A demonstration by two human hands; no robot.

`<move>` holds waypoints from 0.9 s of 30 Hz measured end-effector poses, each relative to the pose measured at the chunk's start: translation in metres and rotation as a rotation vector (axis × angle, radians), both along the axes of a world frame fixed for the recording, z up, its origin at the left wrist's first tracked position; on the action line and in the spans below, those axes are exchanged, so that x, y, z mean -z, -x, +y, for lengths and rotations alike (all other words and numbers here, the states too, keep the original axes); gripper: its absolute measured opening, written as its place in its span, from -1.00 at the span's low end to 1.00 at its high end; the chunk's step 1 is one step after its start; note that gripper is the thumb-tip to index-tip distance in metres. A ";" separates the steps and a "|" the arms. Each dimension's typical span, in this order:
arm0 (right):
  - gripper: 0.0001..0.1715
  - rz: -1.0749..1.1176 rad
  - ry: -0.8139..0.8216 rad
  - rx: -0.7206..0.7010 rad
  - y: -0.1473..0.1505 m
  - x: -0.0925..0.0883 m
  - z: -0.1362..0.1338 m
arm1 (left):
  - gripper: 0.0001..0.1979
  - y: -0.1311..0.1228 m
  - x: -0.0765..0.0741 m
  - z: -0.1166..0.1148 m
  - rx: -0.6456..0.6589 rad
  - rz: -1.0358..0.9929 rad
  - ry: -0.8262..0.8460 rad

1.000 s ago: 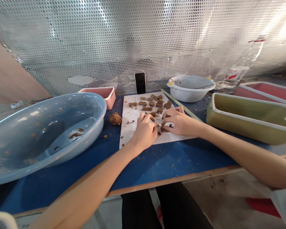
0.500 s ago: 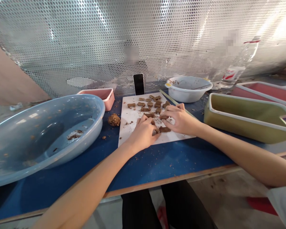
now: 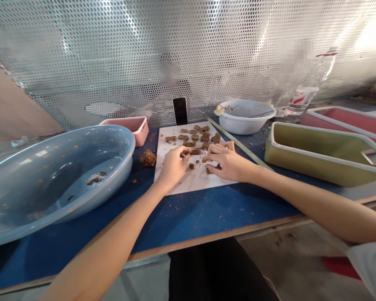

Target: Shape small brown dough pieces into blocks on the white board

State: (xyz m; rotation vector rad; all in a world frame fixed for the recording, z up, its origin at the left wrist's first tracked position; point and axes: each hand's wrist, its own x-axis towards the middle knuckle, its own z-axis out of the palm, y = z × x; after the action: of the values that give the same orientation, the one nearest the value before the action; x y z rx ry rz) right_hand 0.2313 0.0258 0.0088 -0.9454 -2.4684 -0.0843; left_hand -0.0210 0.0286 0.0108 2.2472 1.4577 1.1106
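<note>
A white board (image 3: 175,187) carries several small brown clay pieces (image 3: 204,137), some shaped like little bones, with crumbs scattered among them. My left hand (image 3: 173,168) is over the board's left side, thumb and fingers curled together by the end of a long clay piece (image 3: 194,151); what lies between the fingertips is too small to make out. On the right, my right hand (image 3: 227,162) has its fingers bent around a brown clay piece (image 3: 210,169), which they partly hide. A small clay lump (image 3: 191,166) lies between both hands.
A rough brown clay ball (image 3: 148,158) sits left of the board, beside a large blue basin (image 3: 125,175). Behind are a pink box (image 3: 141,133), a phone (image 3: 180,110) and a white basin (image 3: 242,125). A stick (image 3: 238,143), green bin (image 3: 310,161) and bottle (image 3: 302,98) are on the right.
My left hand has moved left and away from me, off the near clay piece. My right hand has shifted slightly toward me, over the near clay. A small lump now shows between them.
</note>
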 end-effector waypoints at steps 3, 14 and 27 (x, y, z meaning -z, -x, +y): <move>-0.81 -0.020 -0.032 0.040 0.005 0.001 -0.001 | -0.83 0.000 0.007 0.002 -0.003 -0.004 0.055; -0.70 -0.106 -0.005 0.246 0.029 0.002 -0.008 | -0.88 -0.007 0.013 0.002 -0.021 -0.087 0.102; -0.74 -0.160 0.002 0.268 0.040 0.009 -0.010 | -0.86 -0.011 0.003 -0.003 -0.073 -0.132 0.092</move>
State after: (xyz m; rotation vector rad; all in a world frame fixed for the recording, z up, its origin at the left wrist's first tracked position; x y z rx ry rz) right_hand 0.1911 0.0155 -0.0003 -1.3114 -2.4686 -0.2558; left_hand -0.0096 0.0255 0.0076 2.0339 1.5151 1.1651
